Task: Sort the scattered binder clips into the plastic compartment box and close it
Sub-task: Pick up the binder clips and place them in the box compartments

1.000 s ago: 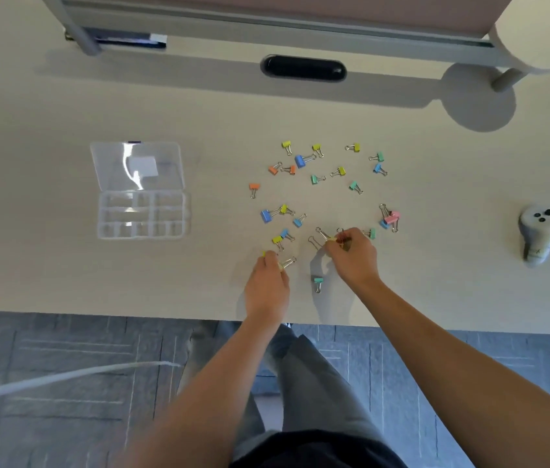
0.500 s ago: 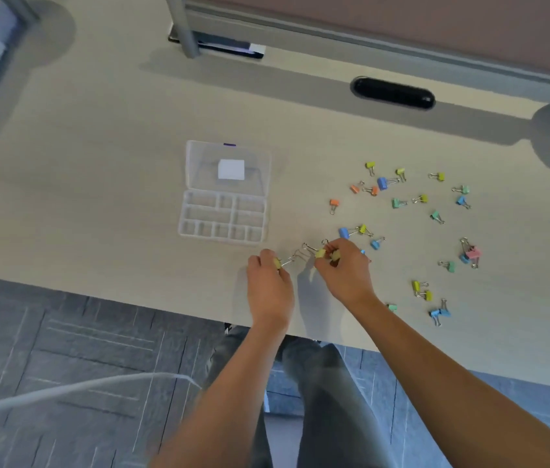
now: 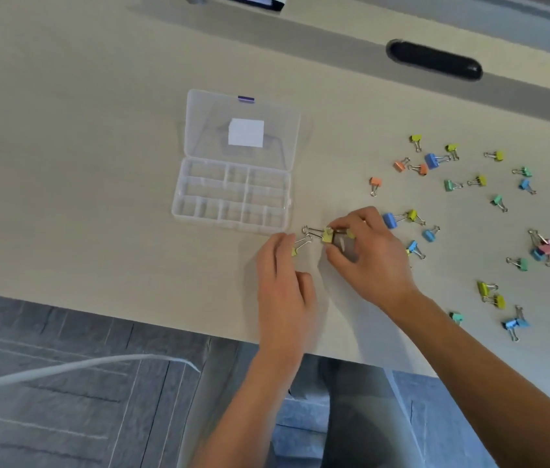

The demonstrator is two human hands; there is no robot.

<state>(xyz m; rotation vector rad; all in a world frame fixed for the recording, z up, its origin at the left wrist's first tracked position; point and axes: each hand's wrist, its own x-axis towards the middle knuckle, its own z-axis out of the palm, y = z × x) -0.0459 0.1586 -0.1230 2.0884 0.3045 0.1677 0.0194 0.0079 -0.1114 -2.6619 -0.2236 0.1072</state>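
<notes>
Head view: a clear plastic compartment box (image 3: pixel 231 197) lies open on the pale wood-grain desk (image 3: pixel 81 163), its long axis left to right, lid hinged back. Just beside its near right corner, the right hand (image 3: pixel 368 256) pinches yellow binder clips (image 3: pixel 328 235), wire handles pointing left. The left hand (image 3: pixel 283 282) pinches another yellow clip (image 3: pixel 295 252). Coloured clips (image 3: pixel 469 197) lie scattered to the right.

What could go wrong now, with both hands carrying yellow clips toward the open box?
The right hand pinches several yellow clips at once, so one could slip out and drop short of the compartment box. The left hand holds its yellow clip only at the fingertips, a loose grip. The box's compartments are small, so clips released together may land in different cells.
</notes>
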